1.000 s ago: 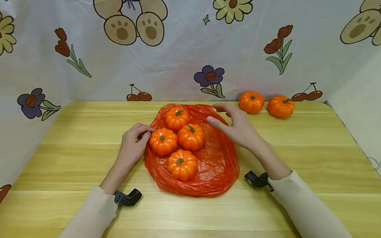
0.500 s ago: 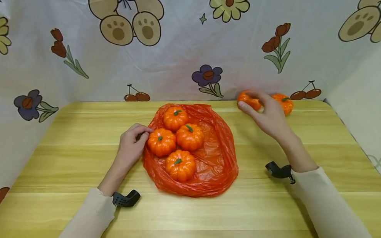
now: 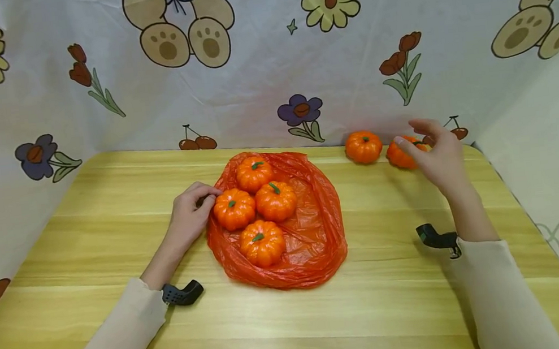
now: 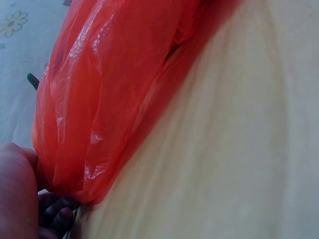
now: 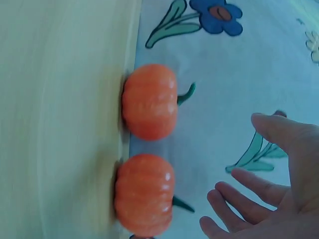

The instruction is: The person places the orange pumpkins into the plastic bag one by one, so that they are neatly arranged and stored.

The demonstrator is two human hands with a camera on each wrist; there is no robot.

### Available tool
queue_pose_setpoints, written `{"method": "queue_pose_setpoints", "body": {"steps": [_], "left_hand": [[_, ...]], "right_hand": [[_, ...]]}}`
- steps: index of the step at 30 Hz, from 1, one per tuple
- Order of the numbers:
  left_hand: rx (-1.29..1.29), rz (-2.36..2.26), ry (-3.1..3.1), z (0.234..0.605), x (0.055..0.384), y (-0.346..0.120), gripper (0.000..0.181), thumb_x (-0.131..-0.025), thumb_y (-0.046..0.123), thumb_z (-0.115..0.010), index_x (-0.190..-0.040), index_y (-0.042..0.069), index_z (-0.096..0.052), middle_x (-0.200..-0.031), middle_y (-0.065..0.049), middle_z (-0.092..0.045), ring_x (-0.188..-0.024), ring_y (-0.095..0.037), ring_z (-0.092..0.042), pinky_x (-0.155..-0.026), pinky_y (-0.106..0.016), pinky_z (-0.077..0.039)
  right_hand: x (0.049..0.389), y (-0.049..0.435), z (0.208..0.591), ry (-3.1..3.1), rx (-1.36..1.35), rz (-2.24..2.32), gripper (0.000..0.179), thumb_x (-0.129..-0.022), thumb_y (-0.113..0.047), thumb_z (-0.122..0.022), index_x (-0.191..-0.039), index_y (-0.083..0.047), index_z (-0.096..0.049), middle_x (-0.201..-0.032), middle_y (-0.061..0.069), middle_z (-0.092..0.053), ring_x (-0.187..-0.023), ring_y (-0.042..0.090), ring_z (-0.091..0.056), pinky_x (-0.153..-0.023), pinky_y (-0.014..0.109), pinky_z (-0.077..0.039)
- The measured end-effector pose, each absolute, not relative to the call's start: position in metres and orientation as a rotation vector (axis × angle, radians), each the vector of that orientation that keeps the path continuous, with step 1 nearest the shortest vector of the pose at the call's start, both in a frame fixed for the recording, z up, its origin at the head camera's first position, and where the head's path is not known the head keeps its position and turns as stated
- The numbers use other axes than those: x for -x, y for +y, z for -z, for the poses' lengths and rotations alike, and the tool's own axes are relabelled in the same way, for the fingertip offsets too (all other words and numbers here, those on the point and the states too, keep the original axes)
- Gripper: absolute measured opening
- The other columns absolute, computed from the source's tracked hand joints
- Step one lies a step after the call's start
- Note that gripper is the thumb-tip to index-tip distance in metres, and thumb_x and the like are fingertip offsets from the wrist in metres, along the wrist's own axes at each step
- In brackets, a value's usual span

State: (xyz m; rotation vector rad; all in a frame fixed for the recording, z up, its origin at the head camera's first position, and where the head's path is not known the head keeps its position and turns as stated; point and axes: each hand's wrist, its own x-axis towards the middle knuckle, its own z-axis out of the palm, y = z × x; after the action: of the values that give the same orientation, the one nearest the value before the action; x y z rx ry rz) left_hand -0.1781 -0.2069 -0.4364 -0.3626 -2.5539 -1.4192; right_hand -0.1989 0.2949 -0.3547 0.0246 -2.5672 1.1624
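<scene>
An orange-red plastic bag lies spread with its mouth up, and several small orange pumpkins with green stems sit inside. At its left edge my left hand pinches the rim; in the left wrist view the bag's side reaches down between thumb and fingers. My right hand is held above the far right pumpkin, fingers spread and apart from it. Another pumpkin sits just left of that one. Both show in the right wrist view, the lower pumpkin nearer the hand's fingers.
The pale wooden table meets a printed cloth backdrop right behind the two loose pumpkins. A black wrist camera is strapped to the left arm, and another black camera to the right.
My right hand has moved right, from the bag's right edge past the left loose pumpkin to above the right one. The left hand stays at the bag's rim.
</scene>
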Motion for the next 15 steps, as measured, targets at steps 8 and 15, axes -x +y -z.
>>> {"method": "queue_pose_setpoints", "body": {"steps": [8,15], "left_hand": [[0.358,1.411,-2.561,0.437,0.177,-0.208,0.022,-0.104,0.003,-0.057,-0.109,0.002,-0.078,-0.107,-0.011,-0.07,-0.094,-0.019,-0.06,-0.08,-0.015,-0.046],[0.371,1.405,-2.562,0.436,0.177,-0.207,0.022,-0.105,0.004,-0.056,-0.109,0.002,-0.078,-0.107,-0.012,-0.07,-0.094,-0.019,-0.06,-0.08,-0.015,-0.046]], "right_hand": [[0.206,0.321,0.374,-2.557,0.123,-1.18,0.068,-0.098,-0.042,-0.073,-0.152,-0.006,-0.054,-0.148,0.016,-0.055,-0.118,0.01,-0.054,-0.121,0.054,-0.036],[0.207,0.333,0.384,-2.645,0.155,-1.189,0.076,-0.099,-0.046,-0.07,-0.156,-0.002,-0.046,-0.155,0.024,-0.05,-0.143,0.039,-0.046,-0.12,0.058,-0.036]]}}
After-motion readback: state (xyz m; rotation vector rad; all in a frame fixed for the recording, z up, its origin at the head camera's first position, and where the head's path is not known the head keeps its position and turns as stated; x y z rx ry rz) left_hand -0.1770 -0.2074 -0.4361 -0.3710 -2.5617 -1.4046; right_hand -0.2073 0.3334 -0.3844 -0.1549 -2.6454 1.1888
